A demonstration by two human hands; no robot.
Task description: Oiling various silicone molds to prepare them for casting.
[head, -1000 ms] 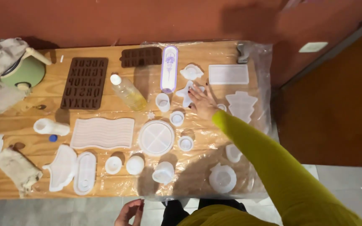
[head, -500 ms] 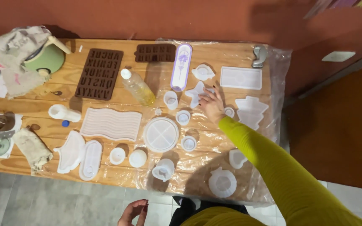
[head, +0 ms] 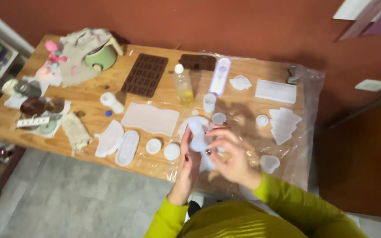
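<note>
Both of my hands are raised over the near edge of the wooden table (head: 89,94), in yellow-green sleeves. My left hand (head: 188,166) and my right hand (head: 231,155) hold a soft white silicone mould (head: 197,133) between them, the fingers curled on its sides. Under it, partly hidden, lies a round white mould (head: 186,125). A small white cup (head: 209,102) and a small round mould (head: 219,118) stand just beyond the hands.
A clear plastic sheet (head: 307,88) covers the table's right half, with several white moulds: rectangular (head: 275,91), tree-shaped (head: 284,123), heart-shaped (head: 269,163), wavy (head: 150,118), oval (head: 127,147). Farther back are two brown moulds (head: 145,75), a bottle (head: 183,86) and a green bowl (head: 98,56).
My right hand has drawn back from the far middle of the table with the white mould. My left hand has risen to join it. The view has shifted left.
</note>
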